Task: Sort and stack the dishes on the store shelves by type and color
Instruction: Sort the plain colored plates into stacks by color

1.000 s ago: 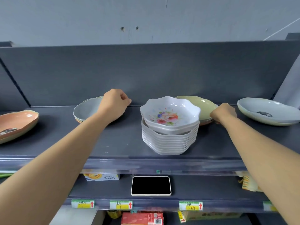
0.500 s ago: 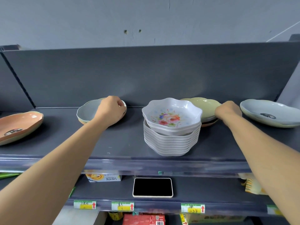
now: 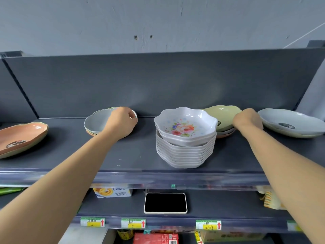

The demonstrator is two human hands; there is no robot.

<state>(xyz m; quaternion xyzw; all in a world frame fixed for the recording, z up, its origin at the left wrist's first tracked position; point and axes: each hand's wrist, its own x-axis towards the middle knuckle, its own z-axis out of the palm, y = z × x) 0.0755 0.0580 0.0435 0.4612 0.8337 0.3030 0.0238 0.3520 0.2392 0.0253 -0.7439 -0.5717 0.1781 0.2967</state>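
Note:
A tall stack of white scalloped bowls with a flower print (image 3: 185,138) stands mid-shelf on the dark top shelf (image 3: 137,155). Left of it sits a small stack of round dishes, grey on top (image 3: 95,122); my left hand (image 3: 121,121) is closed over its right rim. Behind the white stack on the right lies a stack with a pale green dish on top (image 3: 222,115); my right hand (image 3: 248,119) grips its right edge. An orange oval plate (image 3: 21,136) rests far left. A grey oval plate (image 3: 290,122) rests far right.
The shelf's back panel (image 3: 158,81) rises right behind the dishes. On the lower shelf lie a black phone (image 3: 165,203), a small box (image 3: 112,192) and yellow packaging (image 3: 269,199). Price tags (image 3: 133,223) line the lower shelf's edge.
Both hands have stayed on their dish stacks; the left hand has slid a little left over the grey dish's rim. The view has shifted slightly.

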